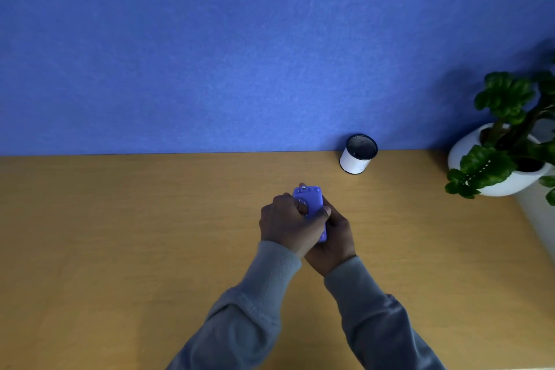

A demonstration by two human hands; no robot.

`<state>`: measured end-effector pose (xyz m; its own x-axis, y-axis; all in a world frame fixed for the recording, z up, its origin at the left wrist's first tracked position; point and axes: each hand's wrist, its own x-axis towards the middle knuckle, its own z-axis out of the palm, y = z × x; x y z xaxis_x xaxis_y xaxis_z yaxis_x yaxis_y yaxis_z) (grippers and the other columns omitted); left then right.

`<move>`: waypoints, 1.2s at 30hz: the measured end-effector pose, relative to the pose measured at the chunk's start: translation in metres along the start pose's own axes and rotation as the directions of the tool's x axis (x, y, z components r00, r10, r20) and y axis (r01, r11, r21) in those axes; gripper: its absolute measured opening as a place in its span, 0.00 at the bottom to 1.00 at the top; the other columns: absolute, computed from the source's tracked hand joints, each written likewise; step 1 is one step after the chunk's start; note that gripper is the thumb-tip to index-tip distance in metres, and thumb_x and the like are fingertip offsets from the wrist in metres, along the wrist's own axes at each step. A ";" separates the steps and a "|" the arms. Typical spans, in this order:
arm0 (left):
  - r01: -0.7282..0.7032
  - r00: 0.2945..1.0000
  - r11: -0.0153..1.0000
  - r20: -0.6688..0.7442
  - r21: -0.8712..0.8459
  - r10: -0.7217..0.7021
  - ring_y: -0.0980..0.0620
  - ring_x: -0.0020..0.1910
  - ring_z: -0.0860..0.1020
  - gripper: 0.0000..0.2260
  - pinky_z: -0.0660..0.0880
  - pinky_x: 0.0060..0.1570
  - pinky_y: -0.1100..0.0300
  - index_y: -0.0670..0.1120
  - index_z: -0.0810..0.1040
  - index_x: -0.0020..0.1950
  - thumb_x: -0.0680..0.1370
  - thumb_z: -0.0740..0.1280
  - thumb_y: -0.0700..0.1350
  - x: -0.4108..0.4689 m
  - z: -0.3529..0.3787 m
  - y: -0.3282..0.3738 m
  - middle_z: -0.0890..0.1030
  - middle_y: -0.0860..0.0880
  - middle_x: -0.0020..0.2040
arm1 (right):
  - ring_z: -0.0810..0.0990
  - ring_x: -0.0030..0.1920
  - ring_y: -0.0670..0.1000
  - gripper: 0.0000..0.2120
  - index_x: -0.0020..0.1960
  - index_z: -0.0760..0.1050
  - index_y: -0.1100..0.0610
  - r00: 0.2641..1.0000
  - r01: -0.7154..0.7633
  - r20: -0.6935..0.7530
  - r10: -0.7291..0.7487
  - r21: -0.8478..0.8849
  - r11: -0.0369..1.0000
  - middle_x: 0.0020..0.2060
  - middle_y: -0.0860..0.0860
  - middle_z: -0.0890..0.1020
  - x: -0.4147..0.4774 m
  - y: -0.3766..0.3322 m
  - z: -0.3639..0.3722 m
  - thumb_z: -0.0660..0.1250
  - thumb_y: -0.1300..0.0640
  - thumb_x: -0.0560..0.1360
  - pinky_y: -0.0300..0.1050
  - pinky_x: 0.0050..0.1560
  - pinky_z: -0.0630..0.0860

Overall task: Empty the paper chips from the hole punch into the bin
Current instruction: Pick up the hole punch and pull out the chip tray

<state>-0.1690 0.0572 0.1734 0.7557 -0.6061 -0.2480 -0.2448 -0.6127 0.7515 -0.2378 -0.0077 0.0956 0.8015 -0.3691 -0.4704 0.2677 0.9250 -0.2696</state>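
A small purple hole punch (311,201) is held above the wooden desk (120,234), near its middle. My left hand (285,224) wraps around its left side, with the fingers curled over its top face. My right hand (335,237) cups it from below and from the right, thumb pressed on its side. Most of the punch's lower half is hidden by the two hands. The bin (358,154), a small white cylinder with a dark mesh inside, stands open at the back of the desk, beyond the punch and to its right. No paper chips are visible.
A blue felt partition (240,54) rises along the desk's far edge. A leafy green plant in a white pot (498,165) stands at the right edge, to the right of the bin.
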 end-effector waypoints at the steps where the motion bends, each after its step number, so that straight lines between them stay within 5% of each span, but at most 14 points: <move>1: 0.004 1.000 1.000 -0.004 -0.004 -0.004 0.50 0.37 0.80 0.21 0.73 0.36 0.60 0.42 0.78 0.30 0.68 0.72 0.60 0.001 -0.001 0.002 0.80 0.50 0.30 | 0.79 0.56 0.56 0.16 0.60 0.81 0.59 1.000 0.002 0.004 -0.002 0.001 1.000 0.52 0.57 0.81 0.000 0.000 0.000 0.64 0.52 0.78 0.50 0.67 0.67; 5: 0.030 1.000 0.999 0.006 -0.016 -0.030 0.51 0.33 0.78 0.22 0.68 0.30 0.62 0.42 0.76 0.27 0.67 0.74 0.60 0.003 -0.004 0.006 0.76 0.51 0.25 | 0.77 0.53 0.55 0.14 0.55 0.80 0.61 1.000 0.013 -0.022 -0.012 0.035 0.999 0.51 0.57 0.77 0.003 0.001 0.000 0.64 0.54 0.76 0.49 0.62 0.68; 12: -0.003 1.000 1.000 0.031 -0.019 0.003 0.51 0.40 0.79 0.19 0.68 0.36 0.62 0.47 0.77 0.26 0.68 0.73 0.59 0.005 0.001 0.002 0.77 0.55 0.34 | 0.80 0.62 0.58 0.21 0.71 0.76 0.56 1.000 0.002 0.010 -0.003 0.052 0.999 0.59 0.58 0.82 0.007 -0.004 -0.001 0.61 0.54 0.80 0.53 0.78 0.58; 18: -0.002 1.000 1.000 0.029 -0.025 0.003 0.48 0.42 0.80 0.18 0.71 0.42 0.60 0.46 0.79 0.28 0.69 0.73 0.59 0.009 0.001 0.000 0.80 0.51 0.39 | 0.83 0.58 0.59 0.19 0.68 0.78 0.56 1.000 0.011 0.000 -0.011 0.038 0.999 0.57 0.60 0.84 0.010 -0.003 0.001 0.60 0.53 0.81 0.54 0.74 0.65; 21: 0.008 1.000 0.999 0.006 -0.049 -0.008 0.52 0.35 0.80 0.19 0.71 0.35 0.61 0.46 0.78 0.29 0.67 0.74 0.61 0.010 -0.007 0.003 0.80 0.51 0.30 | 0.84 0.52 0.58 0.19 0.61 0.81 0.61 1.000 0.005 0.007 -0.005 0.024 1.000 0.52 0.60 0.84 0.010 -0.006 0.001 0.59 0.51 0.82 0.50 0.59 0.76; 23: -0.009 1.000 0.997 -0.018 -0.079 0.008 0.55 0.32 0.81 0.12 0.74 0.33 0.62 0.55 0.81 0.35 0.65 0.74 0.62 0.012 -0.020 0.006 0.82 0.53 0.30 | 0.85 0.50 0.57 0.20 0.62 0.80 0.63 1.000 0.011 0.022 -0.011 0.018 1.000 0.51 0.60 0.85 0.011 -0.008 0.001 0.59 0.50 0.83 0.50 0.51 0.82; 25: -0.026 0.999 0.993 -0.040 -0.113 0.022 0.54 0.32 0.81 0.11 0.75 0.35 0.60 0.59 0.81 0.36 0.63 0.74 0.64 0.015 -0.036 0.009 0.82 0.52 0.30 | 0.84 0.56 0.58 0.22 0.70 0.74 0.63 0.999 0.031 0.018 -0.031 0.021 0.999 0.58 0.61 0.83 0.013 -0.010 0.004 0.58 0.50 0.84 0.53 0.58 0.80; 28: -0.029 0.996 0.991 -0.090 -0.130 0.018 0.48 0.33 0.79 0.19 0.72 0.36 0.58 0.49 0.82 0.32 0.61 0.75 0.64 0.023 -0.059 0.005 0.82 0.47 0.30 | 0.82 0.59 0.59 0.21 0.72 0.73 0.59 0.998 0.064 0.012 -0.065 0.022 0.998 0.63 0.60 0.81 0.016 -0.014 0.006 0.61 0.51 0.83 0.55 0.65 0.73; 36: 0.115 0.980 0.982 -0.146 -0.147 -0.137 0.54 0.34 0.77 0.17 0.68 0.36 0.61 0.47 0.81 0.31 0.66 0.79 0.59 0.057 -0.076 -0.040 0.80 0.54 0.30 | 0.80 0.47 0.58 0.21 0.71 0.75 0.58 0.996 0.035 0.083 -0.040 0.070 0.997 0.63 0.64 0.79 0.019 -0.028 0.008 0.64 0.52 0.80 0.51 0.52 0.79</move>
<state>-0.0701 0.0856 0.1761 0.8627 -0.4358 -0.2564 -0.0642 -0.5974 0.7994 -0.2255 -0.0396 0.1011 0.8317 -0.3975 -0.3877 0.3323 0.9157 -0.2260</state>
